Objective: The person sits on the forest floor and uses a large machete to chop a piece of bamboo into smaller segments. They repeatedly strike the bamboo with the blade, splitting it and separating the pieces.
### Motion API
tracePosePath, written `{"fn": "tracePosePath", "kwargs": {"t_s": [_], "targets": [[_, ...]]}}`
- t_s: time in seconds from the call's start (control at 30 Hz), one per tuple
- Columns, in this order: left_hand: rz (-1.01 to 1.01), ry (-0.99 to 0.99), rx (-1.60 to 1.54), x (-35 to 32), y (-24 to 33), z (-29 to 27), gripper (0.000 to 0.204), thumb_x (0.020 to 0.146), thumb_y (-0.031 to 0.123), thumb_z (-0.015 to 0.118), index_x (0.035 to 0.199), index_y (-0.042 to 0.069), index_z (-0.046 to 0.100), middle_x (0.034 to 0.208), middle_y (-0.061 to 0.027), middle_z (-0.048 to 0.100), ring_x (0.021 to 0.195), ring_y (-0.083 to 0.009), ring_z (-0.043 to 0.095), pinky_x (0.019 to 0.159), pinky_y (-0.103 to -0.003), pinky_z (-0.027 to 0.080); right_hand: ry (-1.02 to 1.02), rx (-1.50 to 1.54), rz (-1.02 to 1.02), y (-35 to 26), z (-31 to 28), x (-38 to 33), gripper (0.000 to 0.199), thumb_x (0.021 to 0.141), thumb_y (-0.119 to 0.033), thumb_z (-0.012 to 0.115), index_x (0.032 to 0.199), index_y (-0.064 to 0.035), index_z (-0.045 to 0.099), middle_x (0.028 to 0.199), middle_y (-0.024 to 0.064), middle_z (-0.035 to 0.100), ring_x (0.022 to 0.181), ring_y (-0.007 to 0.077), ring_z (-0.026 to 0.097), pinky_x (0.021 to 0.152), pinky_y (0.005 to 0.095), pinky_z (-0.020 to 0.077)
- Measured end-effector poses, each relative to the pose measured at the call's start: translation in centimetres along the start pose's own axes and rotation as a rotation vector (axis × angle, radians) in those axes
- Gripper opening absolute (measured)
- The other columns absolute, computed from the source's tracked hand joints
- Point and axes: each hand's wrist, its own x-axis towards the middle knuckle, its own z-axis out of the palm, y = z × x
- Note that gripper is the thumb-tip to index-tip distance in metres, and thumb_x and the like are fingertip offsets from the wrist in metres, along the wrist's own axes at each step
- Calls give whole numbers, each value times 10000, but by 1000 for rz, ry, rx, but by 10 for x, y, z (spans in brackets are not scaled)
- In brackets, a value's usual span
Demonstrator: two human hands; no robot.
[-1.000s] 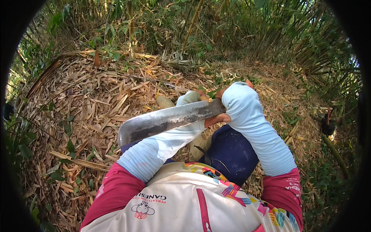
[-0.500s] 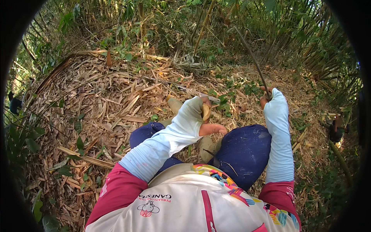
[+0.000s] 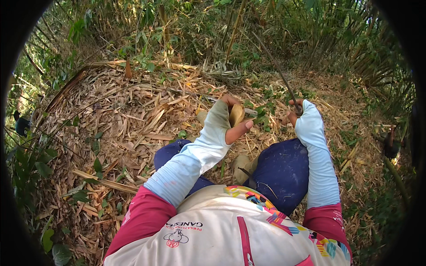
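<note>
The ground is thick with dry brown leaves (image 3: 128, 119), with green bamboo stalks (image 3: 235, 26) far behind. Near the knees, the left hand (image 3: 228, 119) is closed around a pale bamboo shoot (image 3: 236, 114), arm stretched forward; it should grip low, fingers clear of the blade. To the right, the right hand (image 3: 296, 113) is clenched on a long knife (image 3: 277, 66), raised and pointing far away.

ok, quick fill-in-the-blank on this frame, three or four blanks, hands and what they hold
The left hand grips a pale tan ____ piece.
The right hand holds a long blade pointing ____.
The ground is covered in dry ____.
The trousers are dark ____.

Missing words: bamboo; upward; leaves; blue
</note>
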Motion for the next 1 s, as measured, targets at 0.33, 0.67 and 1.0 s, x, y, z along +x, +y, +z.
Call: {"fn": "tracePosePath", "kwargs": {"t_s": [0.33,0.67,1.0], "targets": [[151,250,92,-3,4,-19,474,770,127,813,1168,13,582,951,-40,590,833,-120,581,783,-275,482,-89,-46,-60,-18,-4,-3,350,824,-223,731,1116,-69,616,836,97,685,715,218,645,665,343,501],[-34,290,-243,7,48,-30,458,938,306,638,1215,-44,533,978,-165,659,860,-237,677,765,-354,580,-54,-126,-136,-20,-2,-6,324,818,-207,733,1094,-76,622,818,118,684,715,253,656,667,357,504],[-97,276,-442,12,41,-37,354,915,267,660,1145,22,548,953,-191,654,863,-309,673,780,-429,574,-85,-99,-135,-18,-8,-10,307,801,-157,718,1085,-77,632,805,137,677,706,268,650,661,367,503]]}}
